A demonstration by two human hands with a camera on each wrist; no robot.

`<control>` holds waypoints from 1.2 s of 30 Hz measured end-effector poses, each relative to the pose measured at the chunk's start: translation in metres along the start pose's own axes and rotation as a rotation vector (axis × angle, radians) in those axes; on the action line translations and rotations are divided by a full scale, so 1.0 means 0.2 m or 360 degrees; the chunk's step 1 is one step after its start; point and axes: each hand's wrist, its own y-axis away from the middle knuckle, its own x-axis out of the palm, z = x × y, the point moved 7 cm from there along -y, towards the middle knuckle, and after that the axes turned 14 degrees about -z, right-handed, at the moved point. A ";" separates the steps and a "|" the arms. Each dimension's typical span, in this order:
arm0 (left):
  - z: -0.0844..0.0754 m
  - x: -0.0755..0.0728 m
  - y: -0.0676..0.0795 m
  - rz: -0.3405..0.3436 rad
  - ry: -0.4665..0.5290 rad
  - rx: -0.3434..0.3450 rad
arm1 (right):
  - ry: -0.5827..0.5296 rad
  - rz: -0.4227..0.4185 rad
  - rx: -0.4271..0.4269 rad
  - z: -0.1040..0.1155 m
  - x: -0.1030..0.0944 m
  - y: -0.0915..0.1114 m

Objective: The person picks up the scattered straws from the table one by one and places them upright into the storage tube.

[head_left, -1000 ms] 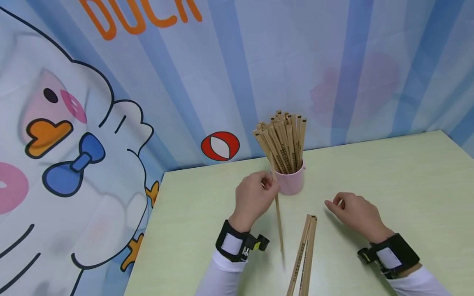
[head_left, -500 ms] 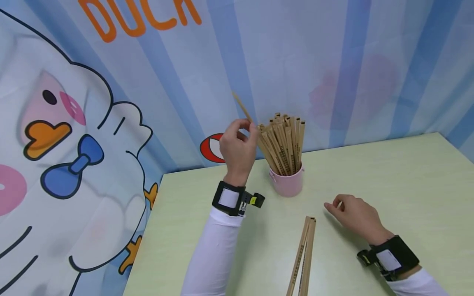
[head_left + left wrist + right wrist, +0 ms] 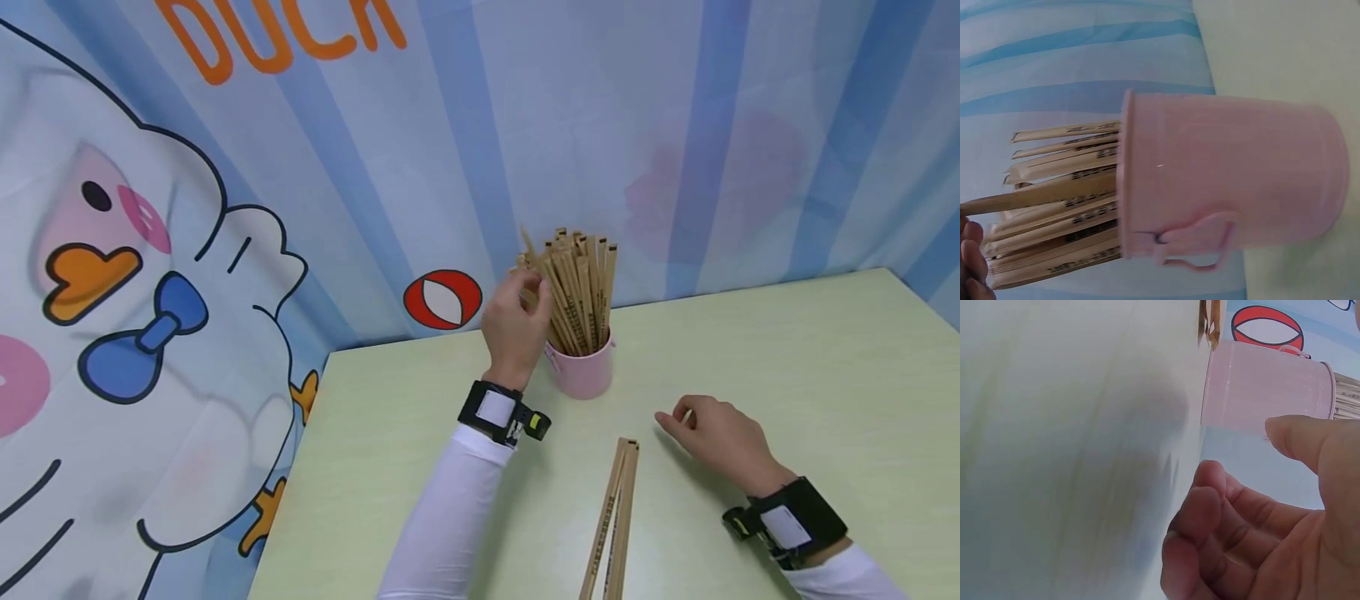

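A pink bucket (image 3: 583, 377) stands on the table, packed with upright paper-wrapped chopsticks (image 3: 588, 283) that bear dark print. At its left side my left hand (image 3: 517, 329) pinches one more packet of chopsticks (image 3: 528, 240) between thumb and fingers. In the left wrist view, the lower end of this pinched packet (image 3: 1047, 194) passes in at the bucket's rim among the others, and a few fingertips (image 3: 974, 259) show at the left edge. My right hand (image 3: 720, 437) rests over the table to the right, fingers loosely curled and holding nothing.
Two wrapped chopstick packets (image 3: 611, 517) lie on the pale table (image 3: 817, 358) in front of the bucket, their far ends together. Behind the table hangs a blue striped cloth (image 3: 585, 117) with a duck print. Each wrist wears a black camera strap (image 3: 801, 521).
My left hand has lifted the chopstick packet from before the bucket, up past its left side, then brought it right and down to the bucket's opening. The right hand has stayed put.
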 end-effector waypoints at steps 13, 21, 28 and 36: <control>0.04 0.10 0.20 0.0231 -0.0157 0.0033 | 0.0007 0.0002 -0.0014 0.00 0.00 0.00; 0.06 0.13 0.30 0.0314 -0.0194 0.0021 | 0.0018 0.0016 -0.0013 0.00 0.00 0.00; 0.08 0.13 0.33 0.0373 -0.0213 -0.0040 | 0.0009 0.0037 -0.0001 0.01 0.00 0.01; 0.05 0.04 0.31 0.0336 -0.0084 -0.0159 | 0.0006 0.0020 -0.0014 0.01 0.00 0.01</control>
